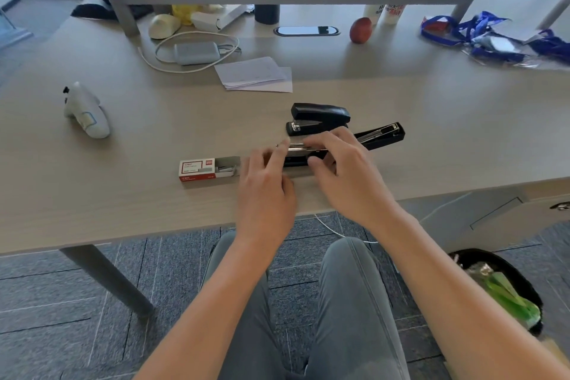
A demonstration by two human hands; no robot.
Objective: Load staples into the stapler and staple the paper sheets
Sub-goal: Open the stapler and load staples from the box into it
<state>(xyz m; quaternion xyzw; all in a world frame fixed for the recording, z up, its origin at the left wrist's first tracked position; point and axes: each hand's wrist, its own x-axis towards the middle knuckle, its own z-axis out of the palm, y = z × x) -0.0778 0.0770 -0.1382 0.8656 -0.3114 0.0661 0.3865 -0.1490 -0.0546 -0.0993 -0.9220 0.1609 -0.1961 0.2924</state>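
A long black stapler [382,136] lies opened out flat on the desk, its metal staple rail showing. My right hand [342,170] rests over its middle, fingers gripping the body and rail. My left hand [265,185] is at the stapler's left end, fingertips pinched at the metal rail [303,149]; whether it holds staples I cannot tell. A red and white staple box [209,169] lies open just left of my left hand, staples visible inside. A second, shut black stapler [319,119] sits right behind. The paper sheets [254,74] lie farther back in a small stack.
A white controller [84,111] lies at the left. A grey charger with white cable [196,52], an apple [360,29], bottles and blue lanyards [481,34] line the back under a monitor shelf. A bin [505,290] stands on the floor at the right. The desk edge [154,233] runs near my knees.
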